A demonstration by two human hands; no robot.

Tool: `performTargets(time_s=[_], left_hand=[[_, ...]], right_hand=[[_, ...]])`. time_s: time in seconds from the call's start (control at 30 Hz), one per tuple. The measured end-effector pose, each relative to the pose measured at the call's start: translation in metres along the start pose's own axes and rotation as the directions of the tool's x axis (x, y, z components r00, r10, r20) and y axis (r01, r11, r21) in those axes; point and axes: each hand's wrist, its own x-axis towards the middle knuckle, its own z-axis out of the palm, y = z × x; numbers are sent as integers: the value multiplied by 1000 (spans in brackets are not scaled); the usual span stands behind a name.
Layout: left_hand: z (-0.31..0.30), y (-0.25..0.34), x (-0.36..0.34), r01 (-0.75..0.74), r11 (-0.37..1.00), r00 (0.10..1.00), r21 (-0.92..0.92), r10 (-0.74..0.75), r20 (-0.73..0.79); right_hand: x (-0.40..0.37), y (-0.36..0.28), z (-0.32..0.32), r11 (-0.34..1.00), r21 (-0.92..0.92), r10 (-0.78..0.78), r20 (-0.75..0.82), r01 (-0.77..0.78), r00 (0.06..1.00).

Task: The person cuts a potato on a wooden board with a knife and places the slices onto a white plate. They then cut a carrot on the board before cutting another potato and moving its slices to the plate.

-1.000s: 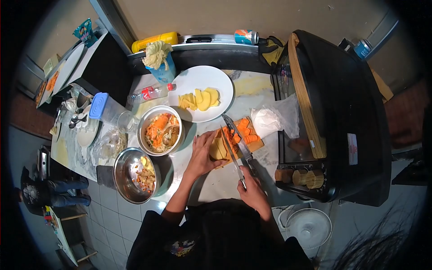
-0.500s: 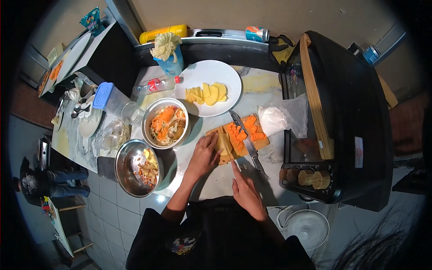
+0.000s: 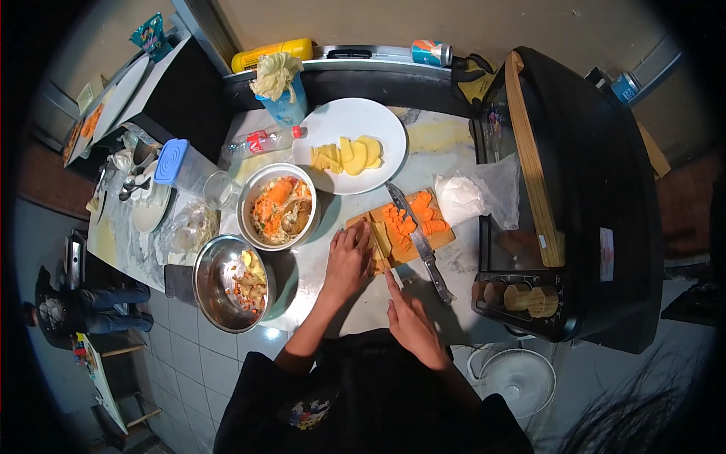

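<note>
A wooden cutting board (image 3: 440, 241) lies on the marble counter in front of me. On its left part is a piece of yellow potato (image 3: 382, 237), held down by the bent fingers of my left hand (image 3: 350, 261). My right hand (image 3: 412, 321) is closed around the handle of a small knife (image 3: 386, 265), whose blade meets the board beside the potato. Diced and sliced carrot (image 3: 432, 226) covers the board's right part. Across the board's middle rests a large knife (image 3: 423, 253), touched by neither hand.
A white plate (image 3: 389, 125) holds potato slices. To the left stand a pot (image 3: 243, 214) with grated carrot and a steel bowl (image 3: 203, 303) of peelings. A bag of white powder (image 3: 461, 198) lies beside a black oven (image 3: 597, 227). A person (image 3: 64, 310) stands far left.
My left hand has shifted slightly right over the potato, covering more of it. The small knife stays near the potato's right side. The view has tilted slightly.
</note>
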Motion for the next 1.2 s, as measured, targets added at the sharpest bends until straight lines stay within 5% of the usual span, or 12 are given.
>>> performTargets(time_s=[0.13, 0.3, 0.8, 1.2], left_hand=[[1, 0, -1, -5, 1000, 1000, 6, 5, 1], [-1, 0, -1, -7, 1000, 1000, 16, 6, 31], [-13, -2, 0, 39, 997, 968, -62, -23, 249], [-3, 2, 0, 34, 999, 988, 42, -39, 148]], right_hand=[[-1, -1, 0, 1000, 1, -19, 12, 19, 1000], [-4, -9, -4, 973, -215, -79, 52, 89, 996], [7, -14, -14, 944, -319, -40, 133, 80, 990], [12, -2, -1, 981, -187, -30, 89, 47, 996]])
